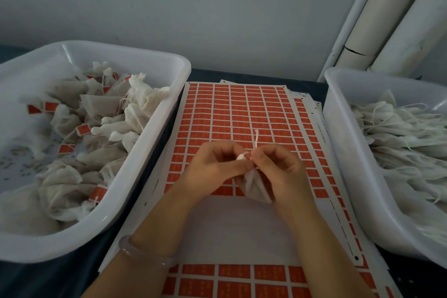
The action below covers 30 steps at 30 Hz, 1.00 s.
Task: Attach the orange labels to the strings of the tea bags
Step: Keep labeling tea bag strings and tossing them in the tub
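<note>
Left hand point(217, 162) was curled, its fingertips pinching the gathered neck of the tea bag point(255, 187). Right hand point(280, 168) was curled too and touched the left, pinching the string point(256, 138) at its root. The bag hung below the pinch, toward me. The string stood up and away, closer to my right fingers. Couldn't tell if a label was already in the pinch. The sheet of orange labels point(242, 109) lay directly beneath, full rows just past my knuckles.

faint print seen on the orange labels point(242, 113) of the sheet at 12 o'clock of the hands, too small and blurred to be read, no other text found
</note>
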{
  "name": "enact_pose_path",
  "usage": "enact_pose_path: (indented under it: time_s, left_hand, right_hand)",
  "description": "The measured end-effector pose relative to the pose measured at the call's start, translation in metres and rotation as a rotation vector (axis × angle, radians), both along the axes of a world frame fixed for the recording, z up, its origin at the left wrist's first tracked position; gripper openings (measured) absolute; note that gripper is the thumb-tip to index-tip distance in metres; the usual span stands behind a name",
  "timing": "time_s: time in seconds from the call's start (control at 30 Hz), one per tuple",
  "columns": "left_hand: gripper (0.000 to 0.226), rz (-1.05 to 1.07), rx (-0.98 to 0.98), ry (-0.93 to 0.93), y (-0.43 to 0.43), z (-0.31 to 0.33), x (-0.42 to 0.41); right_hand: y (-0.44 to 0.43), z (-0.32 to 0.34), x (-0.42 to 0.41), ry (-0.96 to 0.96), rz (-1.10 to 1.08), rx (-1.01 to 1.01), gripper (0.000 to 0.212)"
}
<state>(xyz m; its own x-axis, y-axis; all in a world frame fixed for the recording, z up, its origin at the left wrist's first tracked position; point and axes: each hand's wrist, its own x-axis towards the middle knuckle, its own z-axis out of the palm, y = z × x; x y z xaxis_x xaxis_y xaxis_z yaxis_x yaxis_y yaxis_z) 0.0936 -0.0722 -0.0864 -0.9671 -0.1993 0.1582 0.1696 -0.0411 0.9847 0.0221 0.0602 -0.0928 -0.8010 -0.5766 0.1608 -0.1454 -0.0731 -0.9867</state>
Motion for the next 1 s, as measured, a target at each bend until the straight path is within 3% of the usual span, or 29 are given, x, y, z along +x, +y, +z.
enact_pose_path:
  time_s: [0.07,0.2,0.37,0.43,0.53,0.63,0.73,0.83,1.0]
  left_hand:
    - [0.008,0.008,0.042,0.043,-0.0010,0.0005,0.0000]
    - [0.010,-0.051,0.003,0.063,-0.0022,0.0004,0.0014]
    - [0.008,-0.124,-0.032,0.035,-0.0036,0.0004,0.0029]
    - [0.007,-0.136,-0.042,0.028,-0.0025,0.0005,0.0023]
    - [0.008,-0.109,0.001,0.012,-0.0005,-0.0014,0.0006]
    - [0.012,0.057,-0.074,-0.024,-0.0009,-0.0029,-0.0018]
    - [0.011,0.156,-0.127,-0.037,-0.0009,-0.0044,-0.0034]
    - [0.012,0.187,-0.081,-0.018,0.0018,-0.0043,-0.0039]
    - [0.011,0.166,0.008,-0.159,0.0060,0.0006,-0.0030]
  right_hand:
    - [0.0004,-0.0003,-0.0014,-0.127,0.079,-0.030,0.021]
    - [0.0042,0.0036,-0.0031,-0.052,0.164,-0.017,0.015]
    - [0.0089,0.0050,-0.0046,-0.093,0.251,-0.042,0.018]
    - [0.0098,0.0059,-0.0045,-0.003,0.214,-0.016,0.009]
    - [0.0071,0.0009,-0.0046,0.235,0.067,0.078,0.021]
    - [0.0044,0.0002,-0.0026,0.558,-0.067,0.109,0.009]
    - [0.0029,-0.0006,-0.0018,0.703,-0.092,0.094,0.017]
    - [0.0019,-0.0018,-0.0003,0.656,-0.099,0.107,0.008]
    - [0.0022,-0.0017,-0.0011,0.252,-0.118,0.113,0.021]
